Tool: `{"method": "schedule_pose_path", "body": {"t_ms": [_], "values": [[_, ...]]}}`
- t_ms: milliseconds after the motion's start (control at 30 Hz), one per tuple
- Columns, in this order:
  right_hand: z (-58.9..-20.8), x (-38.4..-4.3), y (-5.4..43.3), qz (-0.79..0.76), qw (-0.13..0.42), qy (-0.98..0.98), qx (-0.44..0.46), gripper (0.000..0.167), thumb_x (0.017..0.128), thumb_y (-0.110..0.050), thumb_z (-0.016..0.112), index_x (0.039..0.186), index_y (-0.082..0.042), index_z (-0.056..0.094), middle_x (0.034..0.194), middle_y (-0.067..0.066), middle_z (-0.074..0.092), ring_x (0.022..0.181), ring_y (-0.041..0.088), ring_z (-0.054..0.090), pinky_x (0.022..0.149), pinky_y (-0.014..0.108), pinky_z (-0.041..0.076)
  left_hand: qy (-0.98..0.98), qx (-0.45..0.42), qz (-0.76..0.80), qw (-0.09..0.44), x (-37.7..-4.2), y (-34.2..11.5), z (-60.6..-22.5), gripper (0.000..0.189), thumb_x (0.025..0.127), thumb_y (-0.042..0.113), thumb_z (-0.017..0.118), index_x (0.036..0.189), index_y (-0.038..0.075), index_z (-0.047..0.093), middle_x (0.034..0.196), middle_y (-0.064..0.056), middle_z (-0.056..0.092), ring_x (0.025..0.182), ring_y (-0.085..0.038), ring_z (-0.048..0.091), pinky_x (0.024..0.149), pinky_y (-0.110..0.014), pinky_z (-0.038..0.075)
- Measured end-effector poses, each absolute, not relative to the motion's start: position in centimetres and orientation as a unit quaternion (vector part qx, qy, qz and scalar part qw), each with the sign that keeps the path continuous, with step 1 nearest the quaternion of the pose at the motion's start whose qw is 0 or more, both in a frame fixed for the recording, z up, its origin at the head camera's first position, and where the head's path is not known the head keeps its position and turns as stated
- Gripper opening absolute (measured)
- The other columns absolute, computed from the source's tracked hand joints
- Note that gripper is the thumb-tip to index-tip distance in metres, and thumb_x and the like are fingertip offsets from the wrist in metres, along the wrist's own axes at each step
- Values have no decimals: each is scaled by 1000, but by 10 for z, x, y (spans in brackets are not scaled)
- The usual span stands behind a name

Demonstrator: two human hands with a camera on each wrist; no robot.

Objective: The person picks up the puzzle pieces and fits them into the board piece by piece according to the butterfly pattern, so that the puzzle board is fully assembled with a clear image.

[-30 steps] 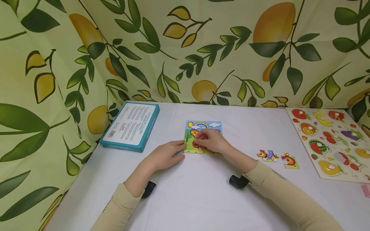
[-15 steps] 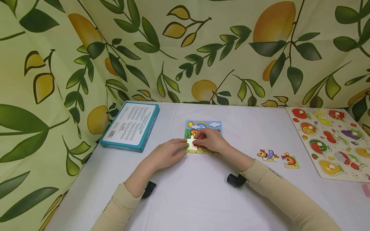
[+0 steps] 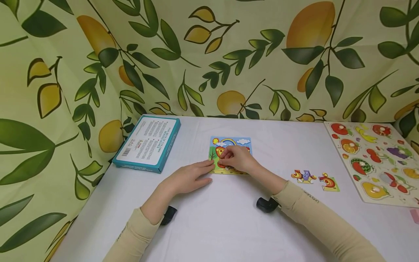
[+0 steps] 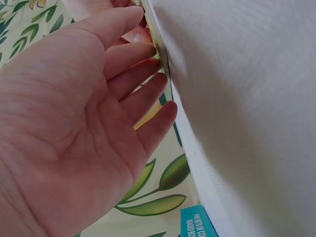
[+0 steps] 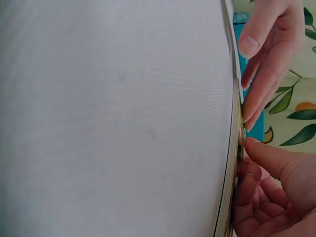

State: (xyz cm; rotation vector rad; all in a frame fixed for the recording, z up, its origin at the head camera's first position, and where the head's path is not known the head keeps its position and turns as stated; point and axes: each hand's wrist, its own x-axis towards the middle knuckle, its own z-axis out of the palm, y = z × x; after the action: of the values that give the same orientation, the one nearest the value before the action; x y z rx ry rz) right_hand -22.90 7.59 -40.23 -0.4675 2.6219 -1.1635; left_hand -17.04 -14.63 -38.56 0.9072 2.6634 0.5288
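Note:
A small picture puzzle (image 3: 243,141) with a sun, rainbow and green ground lies mid-table. My right hand (image 3: 240,159) is over it, thumb and forefinger pinching a puzzle piece (image 3: 217,166) low on its left side. The piece looks flat against the picture; my fingers cover part of it. From the left, my left hand (image 3: 190,177) reaches in with straight fingers, its fingertips on the puzzle's left edge and its thumb apart, near the cloth. In the right wrist view, the puzzle's thin edge (image 5: 229,182) runs beside both hands.
Two loose puzzle pieces, one with purple (image 3: 307,177) and one red and green (image 3: 328,183), lie right of my right hand. A teal box (image 3: 145,142) is at the back left. A fruit peg board (image 3: 359,186) occupies the right side, with a pink block (image 3: 414,215) near it.
The piece under my right fingers caught bright glare half a second ago and now shows its green colour, lying flatter. My left fingers have straightened and spread slightly at the puzzle's edge.

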Motion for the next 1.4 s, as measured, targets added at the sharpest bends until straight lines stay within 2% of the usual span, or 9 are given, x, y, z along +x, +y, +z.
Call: {"method": "schedule_pose_path", "body": {"t_ms": [1200,1400], "values": [[-400,-231,73,-372,117,907,-161,16,85,-22,77,91,-11,66,77,0,60,71,15,53,60,25,43,909,310,231,159,-175,-152,-389,52,100,32,56,147,14,45,155,4,35,141,-15,32,113,-38,31],[-401,-230,72,-368,107,906,-177,14,87,-20,75,97,-14,67,74,0,58,68,16,51,57,25,41,906,312,230,169,-175,-152,-388,52,100,30,56,148,13,44,156,3,33,143,-15,30,113,-38,29]]}}
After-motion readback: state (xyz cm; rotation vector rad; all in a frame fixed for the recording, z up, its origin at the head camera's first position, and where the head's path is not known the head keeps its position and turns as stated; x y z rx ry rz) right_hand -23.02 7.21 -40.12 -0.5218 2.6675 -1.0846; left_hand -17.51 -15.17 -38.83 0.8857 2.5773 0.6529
